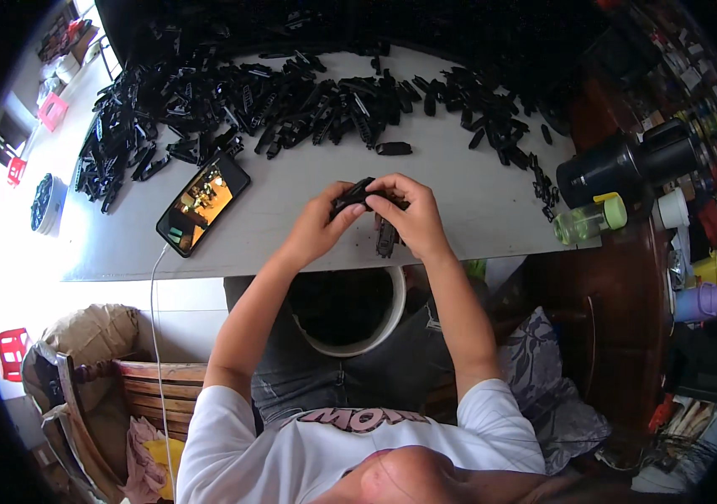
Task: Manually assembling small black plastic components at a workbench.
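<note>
Both my hands meet over the near part of the white table, gripping a black plastic hair-clip-like part (357, 191) between them. My left hand (325, 217) closes on its left end, with thumb and fingers pinching it. My right hand (411, 212) is closed round the other end, its thumb pressed near the middle. Just under my right hand, a second dark part with a slotted face (387, 238) lies on the table near the edge. Fingers cover much of the held part, so its exact kind is unclear. A single black part (394, 149) lies beyond my hands.
A large heap of black plastic parts (266, 105) spreads along the far side. A lit phone (204, 203) on a cable lies left. Dark flask (598, 174) and green bottle (587, 222) stand or lie right. A white bucket (397, 312) with dark contents sits between my legs.
</note>
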### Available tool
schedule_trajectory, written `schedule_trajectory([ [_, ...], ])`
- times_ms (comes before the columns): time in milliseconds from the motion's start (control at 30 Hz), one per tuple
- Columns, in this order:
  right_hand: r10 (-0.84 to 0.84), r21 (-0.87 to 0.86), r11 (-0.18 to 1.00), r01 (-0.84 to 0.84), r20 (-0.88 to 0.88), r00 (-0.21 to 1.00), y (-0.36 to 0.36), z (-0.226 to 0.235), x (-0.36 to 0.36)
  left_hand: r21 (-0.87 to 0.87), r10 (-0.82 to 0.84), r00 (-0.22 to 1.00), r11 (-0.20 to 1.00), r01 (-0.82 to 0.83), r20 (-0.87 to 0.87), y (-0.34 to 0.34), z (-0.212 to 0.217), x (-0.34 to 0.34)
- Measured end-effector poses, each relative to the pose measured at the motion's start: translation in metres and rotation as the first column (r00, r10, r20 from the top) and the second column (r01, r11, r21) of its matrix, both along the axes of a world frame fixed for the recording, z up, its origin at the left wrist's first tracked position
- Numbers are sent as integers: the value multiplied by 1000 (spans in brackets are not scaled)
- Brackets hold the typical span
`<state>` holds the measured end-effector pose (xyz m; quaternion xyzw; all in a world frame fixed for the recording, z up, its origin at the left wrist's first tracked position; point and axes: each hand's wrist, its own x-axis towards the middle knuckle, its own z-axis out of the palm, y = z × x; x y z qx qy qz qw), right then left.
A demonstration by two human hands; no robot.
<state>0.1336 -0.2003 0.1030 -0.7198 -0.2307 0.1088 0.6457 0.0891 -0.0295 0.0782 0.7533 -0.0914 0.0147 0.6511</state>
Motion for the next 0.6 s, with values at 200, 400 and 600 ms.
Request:
schedule_trajectory([
  [200, -37, -240, 966, 98, 246, 969, 3, 24, -25, -229, -219, 959, 958, 176, -180, 6, 3, -17],
  [400, 89, -257, 965, -43, 169, 982, -13, 3, -23, -142, -257, 957, 961, 238, -136, 4, 4, -34],
  [600, 63, -188, 980, -66, -26, 998, -23, -36, -56, 409, -292, 954, 881, 239, 72, 9, 1, -46],
])
